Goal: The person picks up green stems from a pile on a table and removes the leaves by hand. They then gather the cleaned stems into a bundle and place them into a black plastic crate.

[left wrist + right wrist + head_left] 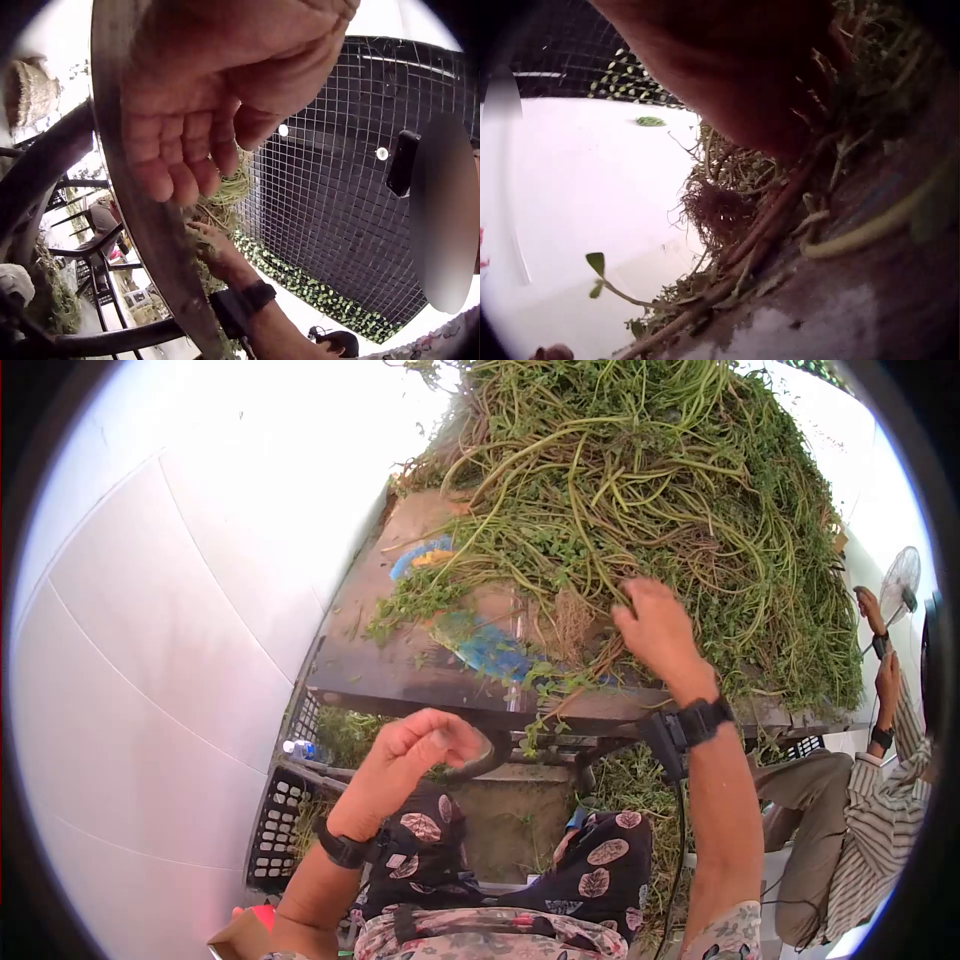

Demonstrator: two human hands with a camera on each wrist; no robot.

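Note:
A big heap of leafy green stems [640, 500] covers most of the table. My right hand [660, 635] reaches into its near edge, thumb and fingers curved at the stems beside a brown root clump [572, 622]. In the right wrist view, a reddish stem [761, 232] runs beneath that hand, and its fingertips are hidden; I cannot tell whether they hold it. My left hand [415, 755] hovers before the table's front edge, palm up and fingers loosely bent, holding nothing. The left wrist view shows its relaxed fingers [176, 161] near that edge.
The brown table [365, 670] bears blue printed patches and scattered sprigs. A black plastic crate [275, 835] stands below at left, with more greenery under the table. Another person in a striped shirt [885, 800] sits at right near a fan [902, 580]. A white wall [170, 660] rises at left.

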